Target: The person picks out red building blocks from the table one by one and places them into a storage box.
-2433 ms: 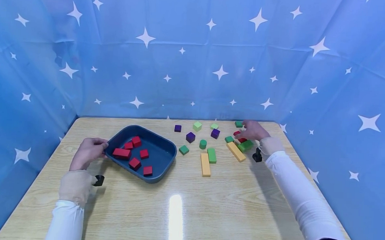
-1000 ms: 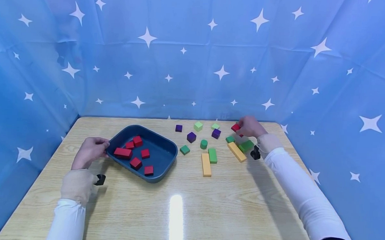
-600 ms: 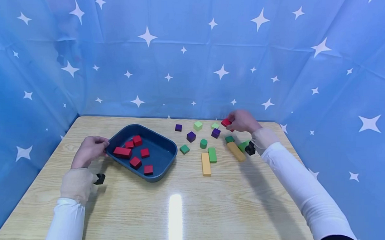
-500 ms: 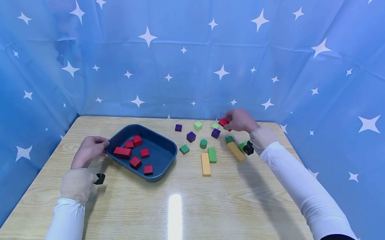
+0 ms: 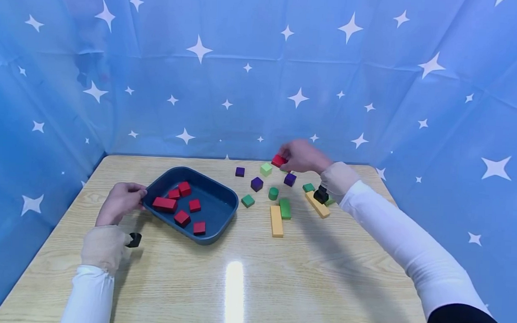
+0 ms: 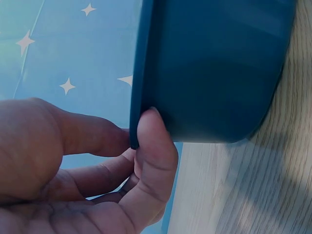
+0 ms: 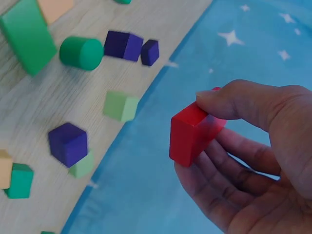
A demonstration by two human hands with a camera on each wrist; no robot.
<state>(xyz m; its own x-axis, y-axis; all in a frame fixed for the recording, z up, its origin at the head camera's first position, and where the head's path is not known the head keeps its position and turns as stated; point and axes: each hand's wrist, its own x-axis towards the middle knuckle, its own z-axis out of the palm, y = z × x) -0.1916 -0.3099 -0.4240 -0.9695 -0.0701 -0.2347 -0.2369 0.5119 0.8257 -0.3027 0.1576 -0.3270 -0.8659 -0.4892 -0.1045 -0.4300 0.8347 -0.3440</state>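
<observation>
My left hand [image 5: 120,203] pinches the rim of a dark blue tray [image 5: 222,191] at its left corner; the left wrist view shows thumb and fingers [image 6: 156,146] on either side of that rim. Several red blocks [image 5: 164,205] lie inside the tray. Over the table's far edge, my right hand [image 5: 304,156] holds a red block [image 7: 187,134] between thumb and fingertips, raised above the other blocks. Just below and left of it sits a light green cube [image 5: 266,169]. A second light green block is mostly hidden by the hand in the head view.
Purple blocks [image 5: 256,184], a green cylinder [image 5: 273,194], green blocks [image 5: 285,208] and two yellow-orange bars [image 5: 276,221] lie on the wooden table [image 5: 171,283] right of the tray. A blue starry curtain [image 5: 262,84] hangs behind the table and along both sides.
My right hand has picked the red block up from the far right of the table and carried it left. The left hand and the tray have stayed in place.
</observation>
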